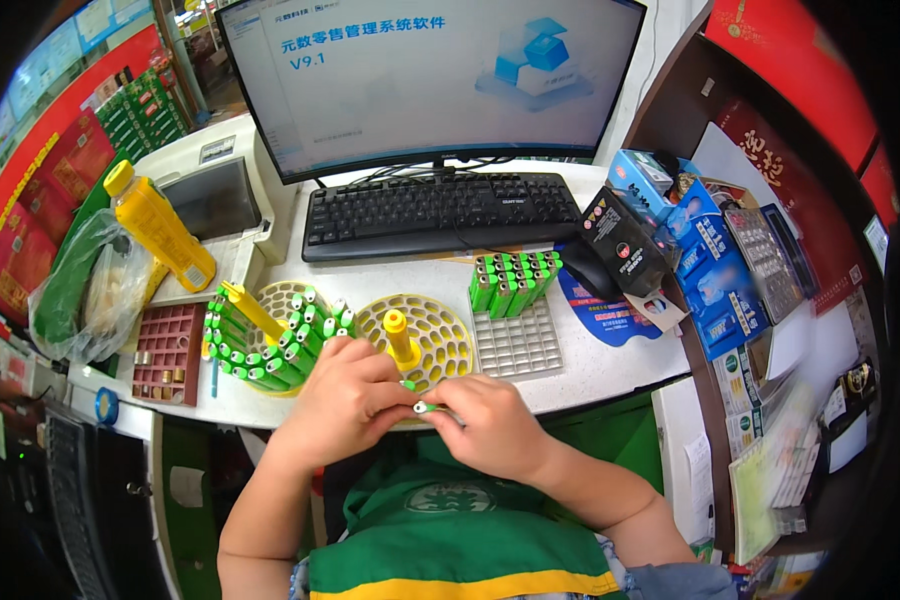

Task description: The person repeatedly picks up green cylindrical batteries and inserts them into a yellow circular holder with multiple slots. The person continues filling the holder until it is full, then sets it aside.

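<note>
Both hands meet just in front of the table's near edge, low against the person's green apron, so the small work sits close under the eyes. The left hand and the right hand have their fingers pressed together around one small green lighter, pinching it from either side; only its pale end shows between the fingertips. Just behind the hands stand two round yellow racks full of holes: the left rack holds many green lighters leaning in a ring about its post, while the right rack looks nearly bare, its yellow post upright, within easy reach of either hand. Further right a flat grey grid tray carries a block of green lighters packed upright at its far end. A keyboard and monitor sit behind, and a yellow bottle stands to the left.
</note>
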The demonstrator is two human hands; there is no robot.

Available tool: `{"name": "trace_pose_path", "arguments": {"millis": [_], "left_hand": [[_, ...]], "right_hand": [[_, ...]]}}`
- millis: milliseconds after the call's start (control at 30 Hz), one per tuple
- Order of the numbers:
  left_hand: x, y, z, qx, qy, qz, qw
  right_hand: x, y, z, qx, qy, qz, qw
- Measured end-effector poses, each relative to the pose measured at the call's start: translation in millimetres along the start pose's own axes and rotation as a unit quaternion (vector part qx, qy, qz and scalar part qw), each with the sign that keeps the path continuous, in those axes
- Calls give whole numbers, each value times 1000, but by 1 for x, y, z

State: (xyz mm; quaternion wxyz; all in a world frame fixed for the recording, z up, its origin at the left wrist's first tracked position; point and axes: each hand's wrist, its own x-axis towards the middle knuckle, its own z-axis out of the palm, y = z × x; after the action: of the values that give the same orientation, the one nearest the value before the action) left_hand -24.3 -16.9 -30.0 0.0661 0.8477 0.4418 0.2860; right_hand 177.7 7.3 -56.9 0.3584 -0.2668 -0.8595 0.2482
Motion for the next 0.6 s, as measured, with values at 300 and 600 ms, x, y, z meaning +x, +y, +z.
{"name": "trace_pose_path", "arguments": {"millis": [300,600], "left_hand": [[3,-2,-16,-36,30,-58,997],[102,19,25,68,-12,-57,996]], "right_hand": [[10,14,-24,20,41,43,998],[34,75,-78,-225,93,46,969]]}}
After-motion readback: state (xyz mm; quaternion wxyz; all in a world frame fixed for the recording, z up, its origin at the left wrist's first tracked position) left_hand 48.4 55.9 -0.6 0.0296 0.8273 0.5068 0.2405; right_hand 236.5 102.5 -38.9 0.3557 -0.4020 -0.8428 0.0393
